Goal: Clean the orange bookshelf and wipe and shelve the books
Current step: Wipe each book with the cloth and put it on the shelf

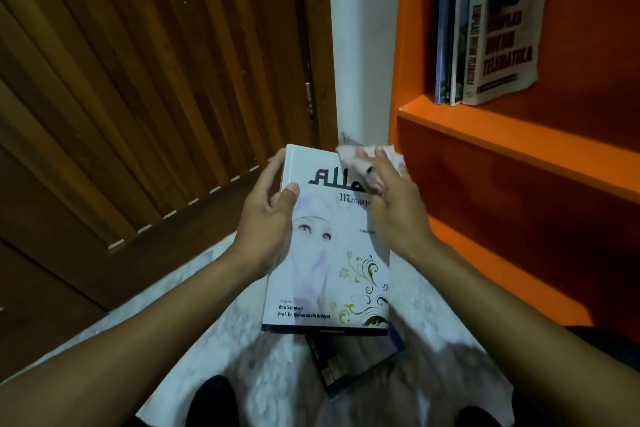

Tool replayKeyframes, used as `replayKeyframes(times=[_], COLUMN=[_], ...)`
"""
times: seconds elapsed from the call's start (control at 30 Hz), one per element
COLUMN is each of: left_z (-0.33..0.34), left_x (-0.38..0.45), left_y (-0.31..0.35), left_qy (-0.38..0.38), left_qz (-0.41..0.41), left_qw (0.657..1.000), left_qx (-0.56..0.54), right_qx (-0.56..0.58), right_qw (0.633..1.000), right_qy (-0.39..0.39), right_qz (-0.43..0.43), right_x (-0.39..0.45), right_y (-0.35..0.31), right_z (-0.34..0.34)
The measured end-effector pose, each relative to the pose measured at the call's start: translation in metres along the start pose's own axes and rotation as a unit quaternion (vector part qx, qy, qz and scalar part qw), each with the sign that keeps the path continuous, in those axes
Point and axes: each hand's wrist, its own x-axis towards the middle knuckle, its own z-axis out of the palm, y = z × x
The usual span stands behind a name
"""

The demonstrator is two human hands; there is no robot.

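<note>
The right hand (pixel 391 204) and cloth (pixel 363 159) hide the book (pixel 325 270) title's end.

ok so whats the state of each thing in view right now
white book: held by left hand, cover up
cloth: bunched in right hand, on the cover
dark book: flat on the floor
shelved books: upright
wooden door: shut

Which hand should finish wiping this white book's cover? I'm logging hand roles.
Right. The right hand already presses the cloth on the white book, while the left hand grips its spine edge.
</note>
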Motion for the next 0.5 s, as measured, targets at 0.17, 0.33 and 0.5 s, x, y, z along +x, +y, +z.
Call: replayKeyframes(times=[0.17, 0.33, 0.5], left_z=[-0.007, -0.029, -0.052], left_x=[0.011, 0.025, 0.033], left_y=[0.006, 0.018, 0.024], left_qy=[0.052, 0.122, 0.177], left_qz=[0.010, 0.025, 0.033], left_qw=[0.998, 0.992, 0.983], left_qx=[-0.018, -0.032, -0.043], right_qx=[-0.021, 0.035, 0.022], right_qw=[0.991, 0.977, 0.962], right_qy=[-0.087, -0.157, -0.198], right_qz=[-0.100, -0.141, -0.188], right_x=[-0.030, -0.056, -0.075], right_y=[0.004, 0.009, 0.022], right_z=[0.018, 0.023, 0.029])
